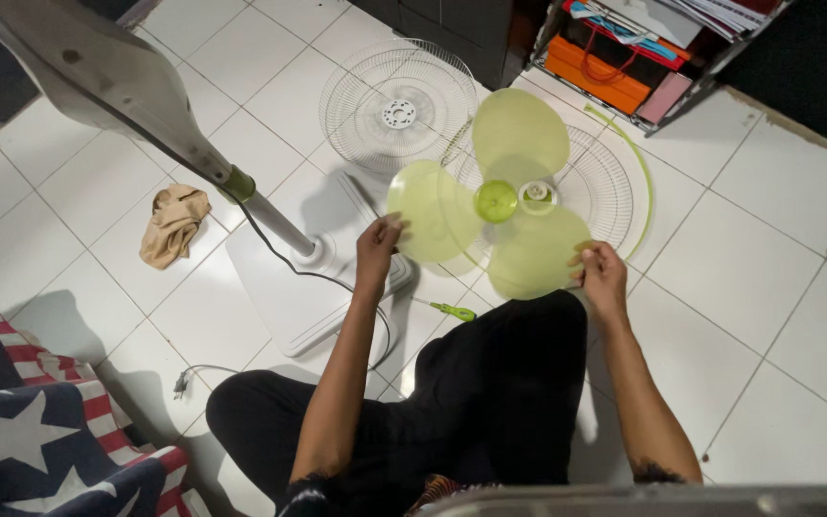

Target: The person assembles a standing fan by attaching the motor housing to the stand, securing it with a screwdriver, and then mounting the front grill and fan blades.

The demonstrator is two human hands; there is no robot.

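White floor tiles (748,287) fill most of the frame. At centre, the person holds a pale green three-blade fan propeller (496,203) above the floor. The left hand (377,247) pinches the edge of the left blade, fingers pressed together; the right hand (601,272) grips the rim of the lower blade, fingers curled. Two white wire fan guards (396,101) lie behind on the tiles. Left of centre stands the fan's base and pole (289,258), with a crumpled tan cloth (174,222) further left. A small green screwdriver (452,311) lies below the propeller.
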